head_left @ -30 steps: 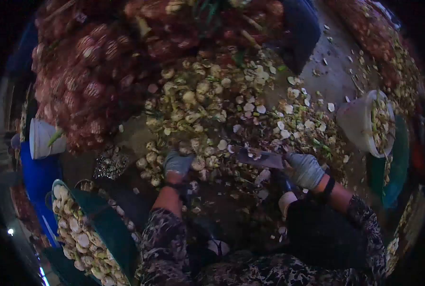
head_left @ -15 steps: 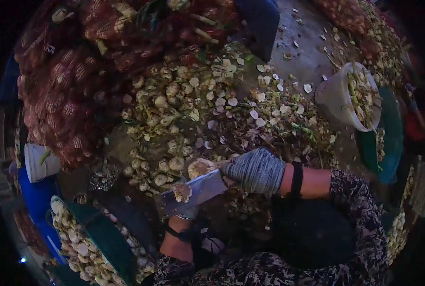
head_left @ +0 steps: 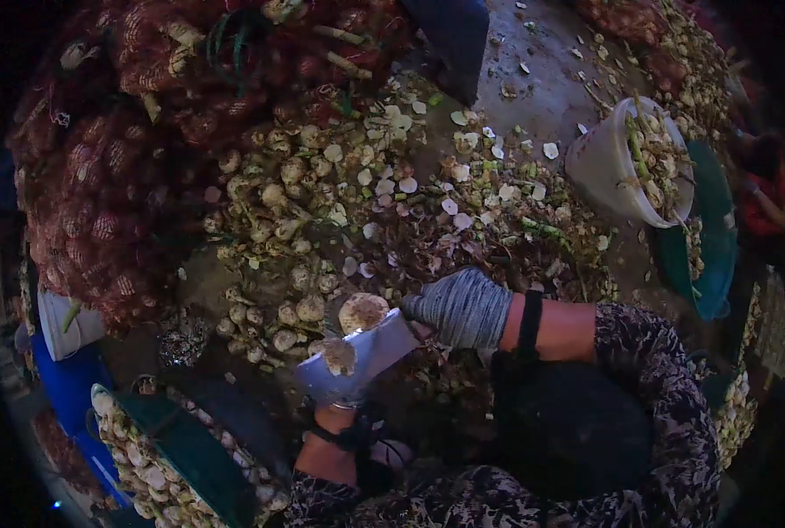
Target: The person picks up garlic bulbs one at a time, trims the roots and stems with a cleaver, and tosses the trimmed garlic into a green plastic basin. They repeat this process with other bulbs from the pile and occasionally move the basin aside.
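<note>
My right hand [head_left: 465, 306], in a grey knit glove, is closed around the handle end of a wide-bladed knife [head_left: 382, 347]. The broad blade points left and slants down. A brown-topped garlic piece [head_left: 338, 357] shows against the blade's left part. Just beyond its upper edge is a pale garlic bulb [head_left: 363, 312] with a brownish face. My left hand [head_left: 341, 406] comes up from below, mostly behind the blade, so its fingers are hidden. Garlic bulbs [head_left: 309, 308] lie on the floor left of the blade.
Red mesh sacks of garlic [head_left: 102, 211] stand at left. Loose peelings and cut discs [head_left: 463, 220] cover the floor ahead. A white bucket [head_left: 599, 163] of scraps tilts at right by a green tub [head_left: 718, 229]. Another green tub [head_left: 186, 449] stands among bulbs at lower left.
The whole view has shifted slightly, with the floor and sacks moving left. The blade looks brighter, and more of the bulb's brownish face shows above it. My right hand keeps its grip on the knife.
</note>
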`<act>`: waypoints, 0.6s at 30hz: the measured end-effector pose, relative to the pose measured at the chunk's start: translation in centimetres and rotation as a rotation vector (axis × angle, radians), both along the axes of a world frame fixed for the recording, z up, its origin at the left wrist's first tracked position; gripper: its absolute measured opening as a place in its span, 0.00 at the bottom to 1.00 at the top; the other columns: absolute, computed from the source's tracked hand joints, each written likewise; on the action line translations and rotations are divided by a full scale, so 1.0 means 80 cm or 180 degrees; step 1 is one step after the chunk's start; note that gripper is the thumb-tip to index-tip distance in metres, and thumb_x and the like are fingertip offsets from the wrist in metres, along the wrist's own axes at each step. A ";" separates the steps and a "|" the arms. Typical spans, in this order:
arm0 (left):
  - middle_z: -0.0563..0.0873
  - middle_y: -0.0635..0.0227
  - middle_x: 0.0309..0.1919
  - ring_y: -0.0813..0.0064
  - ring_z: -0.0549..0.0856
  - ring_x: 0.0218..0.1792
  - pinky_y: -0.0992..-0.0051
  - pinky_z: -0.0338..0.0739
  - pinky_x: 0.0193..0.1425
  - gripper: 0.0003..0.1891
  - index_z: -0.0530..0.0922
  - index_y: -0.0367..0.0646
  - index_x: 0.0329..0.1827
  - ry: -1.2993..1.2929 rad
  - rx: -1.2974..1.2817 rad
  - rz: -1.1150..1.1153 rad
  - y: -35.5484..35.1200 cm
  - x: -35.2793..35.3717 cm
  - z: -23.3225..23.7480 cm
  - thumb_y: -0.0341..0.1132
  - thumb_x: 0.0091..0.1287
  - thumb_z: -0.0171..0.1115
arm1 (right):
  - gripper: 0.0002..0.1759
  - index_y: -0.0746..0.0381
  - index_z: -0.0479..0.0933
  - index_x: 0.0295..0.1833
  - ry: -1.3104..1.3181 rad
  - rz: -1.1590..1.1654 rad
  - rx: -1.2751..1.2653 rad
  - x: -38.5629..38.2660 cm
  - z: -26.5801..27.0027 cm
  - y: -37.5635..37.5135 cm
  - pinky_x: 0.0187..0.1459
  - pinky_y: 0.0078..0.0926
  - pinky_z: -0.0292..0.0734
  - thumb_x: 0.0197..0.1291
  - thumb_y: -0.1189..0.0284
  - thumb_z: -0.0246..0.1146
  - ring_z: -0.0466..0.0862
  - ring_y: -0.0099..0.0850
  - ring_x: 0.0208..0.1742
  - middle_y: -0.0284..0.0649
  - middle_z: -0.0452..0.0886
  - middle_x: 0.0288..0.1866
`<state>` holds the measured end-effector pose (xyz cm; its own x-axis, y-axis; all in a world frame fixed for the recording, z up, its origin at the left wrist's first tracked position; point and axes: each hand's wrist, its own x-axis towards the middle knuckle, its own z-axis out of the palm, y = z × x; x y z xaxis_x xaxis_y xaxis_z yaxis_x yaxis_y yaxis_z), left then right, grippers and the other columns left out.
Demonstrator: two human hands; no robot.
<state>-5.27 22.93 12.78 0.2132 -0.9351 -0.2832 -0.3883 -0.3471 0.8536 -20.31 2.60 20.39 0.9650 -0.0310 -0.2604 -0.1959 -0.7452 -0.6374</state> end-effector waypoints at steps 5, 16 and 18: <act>0.80 0.59 0.57 0.63 0.81 0.55 0.68 0.75 0.64 0.35 0.64 0.40 0.68 -0.2170 -0.0670 -0.0050 -0.003 -0.004 0.049 0.32 0.60 0.71 | 0.18 0.57 0.77 0.50 0.0374 -0.0799 -0.0248 -0.012 -0.032 -0.034 0.38 0.43 0.81 0.50 0.69 0.66 0.85 0.49 0.39 0.47 0.84 0.35; 0.69 0.58 0.67 0.60 0.74 0.65 0.63 0.74 0.65 0.46 0.58 0.43 0.74 -0.0941 -0.1205 0.0415 -0.067 -0.021 0.086 0.39 0.55 0.78 | 0.25 0.62 0.79 0.55 0.0244 -0.1516 0.3289 0.018 0.007 -0.016 0.51 0.31 0.78 0.58 0.58 0.73 0.84 0.35 0.44 0.42 0.85 0.45; 0.67 0.57 0.68 0.58 0.74 0.65 0.62 0.72 0.67 0.47 0.57 0.42 0.74 -0.0308 -0.1303 0.0923 -0.070 -0.023 0.092 0.40 0.55 0.78 | 0.32 0.61 0.76 0.61 -0.0153 -0.1563 0.2961 0.017 -0.004 -0.017 0.52 0.28 0.77 0.55 0.57 0.75 0.81 0.25 0.49 0.36 0.85 0.49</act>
